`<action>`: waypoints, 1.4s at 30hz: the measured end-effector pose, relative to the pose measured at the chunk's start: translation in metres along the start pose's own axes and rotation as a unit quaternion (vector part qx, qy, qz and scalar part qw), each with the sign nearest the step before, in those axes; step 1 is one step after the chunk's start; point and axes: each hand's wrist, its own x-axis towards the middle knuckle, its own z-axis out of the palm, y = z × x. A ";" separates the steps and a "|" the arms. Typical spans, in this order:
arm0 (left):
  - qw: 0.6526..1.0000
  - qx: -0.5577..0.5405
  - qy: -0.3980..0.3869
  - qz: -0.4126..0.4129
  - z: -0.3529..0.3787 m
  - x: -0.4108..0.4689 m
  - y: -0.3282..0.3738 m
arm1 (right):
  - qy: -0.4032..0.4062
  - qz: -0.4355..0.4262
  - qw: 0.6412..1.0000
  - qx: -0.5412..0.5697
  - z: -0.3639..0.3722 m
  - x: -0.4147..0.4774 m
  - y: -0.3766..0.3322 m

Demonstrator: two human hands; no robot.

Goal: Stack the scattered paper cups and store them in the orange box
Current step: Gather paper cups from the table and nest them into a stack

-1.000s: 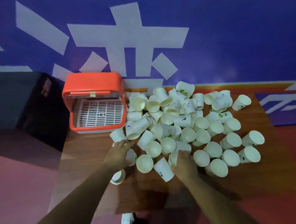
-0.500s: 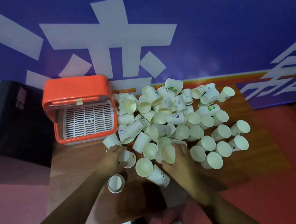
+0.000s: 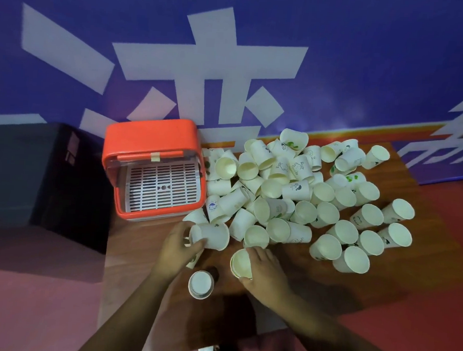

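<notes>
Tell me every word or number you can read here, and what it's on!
Blue wall: huge white sign strokes, partly hidden and cut off, so I can't read them for sure.
Paper cups: little drawings and tiny print, too blurred to read.
Orange box: no words show on it.

There are several dozen white paper cups point(image 3: 322, 193), too heaped for an exact count, one orange box point(image 3: 148, 135), one wooden table point(image 3: 129, 239), one dark crate point(image 3: 48, 177), one left hand point(image 3: 175, 249) and one right hand point(image 3: 265, 272).
</notes>
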 end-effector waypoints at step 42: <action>0.923 -0.353 -0.044 -0.145 0.035 -0.065 -0.001 | 0.061 0.038 0.938 0.339 -0.002 -0.020 0.018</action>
